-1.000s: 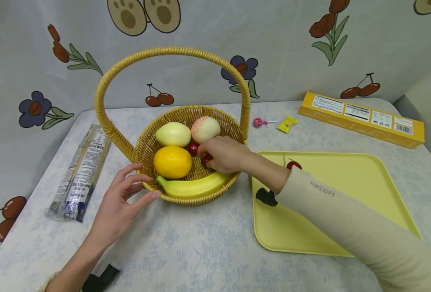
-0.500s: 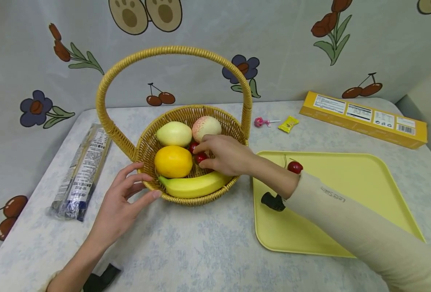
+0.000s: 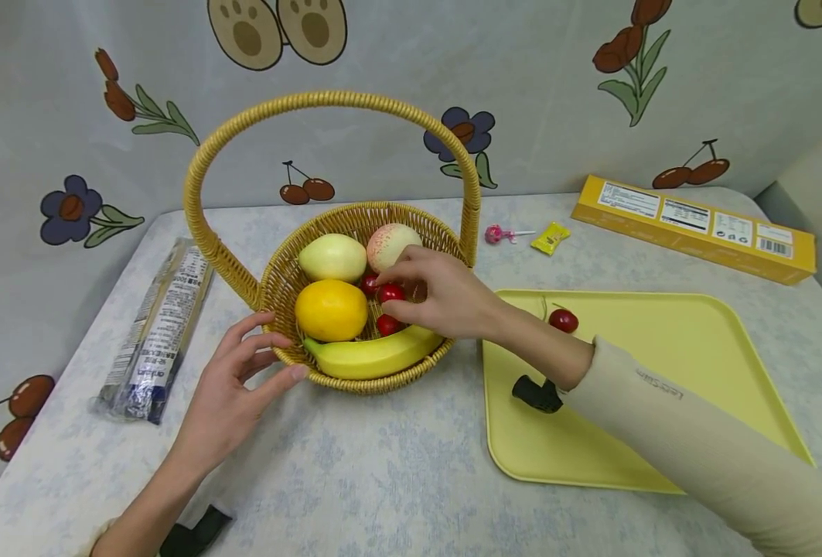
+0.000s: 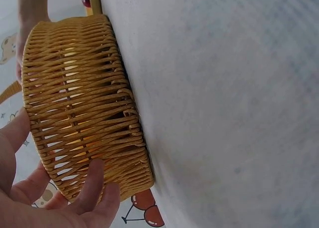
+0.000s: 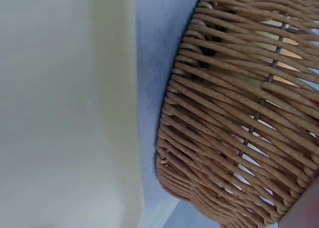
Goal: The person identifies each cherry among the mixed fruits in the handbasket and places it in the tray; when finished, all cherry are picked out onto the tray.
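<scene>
A wicker basket (image 3: 376,384) with a tall handle holds a yellow lemon-like fruit (image 3: 331,309), a pale green fruit (image 3: 332,257), a pinkish peach (image 3: 388,241), a banana (image 3: 376,356) and red cherries. My right hand (image 3: 452,294) reaches over the basket's right side and pinches one cherry (image 3: 391,292) between thumb and index finger. Another cherry (image 3: 370,284) lies to its left, and a third cherry (image 3: 387,325) shows below the thumb. My left hand (image 3: 233,387) touches the basket's left rim with spread fingers; the left wrist view shows them against the woven side (image 4: 84,103).
To the right lies a yellow tray (image 3: 661,387) with a stemmed cherry (image 3: 563,319). Behind it are a lollipop (image 3: 497,234), a yellow wrapped candy (image 3: 550,237) and a long yellow box (image 3: 692,228). At left lies a clear plastic package (image 3: 156,333).
My right hand has shifted slightly, first left, then up and right, with a cherry between its fingertips. A third cherry has come into view above the banana. My left hand stays put.
</scene>
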The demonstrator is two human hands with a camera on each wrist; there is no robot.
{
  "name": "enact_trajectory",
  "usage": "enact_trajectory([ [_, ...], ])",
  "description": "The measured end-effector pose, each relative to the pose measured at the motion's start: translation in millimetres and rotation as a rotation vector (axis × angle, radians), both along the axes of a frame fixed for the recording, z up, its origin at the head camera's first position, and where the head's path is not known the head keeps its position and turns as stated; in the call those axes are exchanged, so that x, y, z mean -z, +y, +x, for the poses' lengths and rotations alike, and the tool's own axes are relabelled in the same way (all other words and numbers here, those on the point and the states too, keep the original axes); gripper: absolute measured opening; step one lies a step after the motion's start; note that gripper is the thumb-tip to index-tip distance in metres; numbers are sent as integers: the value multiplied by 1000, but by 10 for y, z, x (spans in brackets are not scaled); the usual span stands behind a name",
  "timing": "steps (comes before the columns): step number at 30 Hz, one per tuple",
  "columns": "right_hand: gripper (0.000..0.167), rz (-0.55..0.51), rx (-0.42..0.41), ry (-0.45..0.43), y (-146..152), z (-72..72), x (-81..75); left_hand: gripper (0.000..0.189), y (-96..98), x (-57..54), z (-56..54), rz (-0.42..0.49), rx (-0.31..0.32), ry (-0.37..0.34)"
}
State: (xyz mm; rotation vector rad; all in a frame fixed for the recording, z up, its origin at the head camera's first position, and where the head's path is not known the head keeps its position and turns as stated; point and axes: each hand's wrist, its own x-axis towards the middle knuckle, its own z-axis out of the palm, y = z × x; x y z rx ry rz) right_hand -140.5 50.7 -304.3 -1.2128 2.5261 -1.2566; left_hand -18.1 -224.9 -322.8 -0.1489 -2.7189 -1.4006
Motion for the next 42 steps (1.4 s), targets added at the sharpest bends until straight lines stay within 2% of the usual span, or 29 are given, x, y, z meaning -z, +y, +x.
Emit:
enact_trajectory([
  [7,25,-90,-9,-65,137,145,-33,27,-6,-2,11,3,-3,-2],
  [20,26,-133,-10,31,491,458,-146,25,-21,14,21,27,4,10],
  [24,28,-104,42,19,704,512,-150,26,-18,18,10,27,7,4],
  [31,27,-47,209,-107,1181,568,-44,26,-12,33,-6,39,12,3],
  [34,28,-24,266,-134,1377,580,18,26,-15,30,-7,40,13,3],
  [42,28,137,338,-92,1797,519,161,26,-22,26,-10,40,14,7],
])
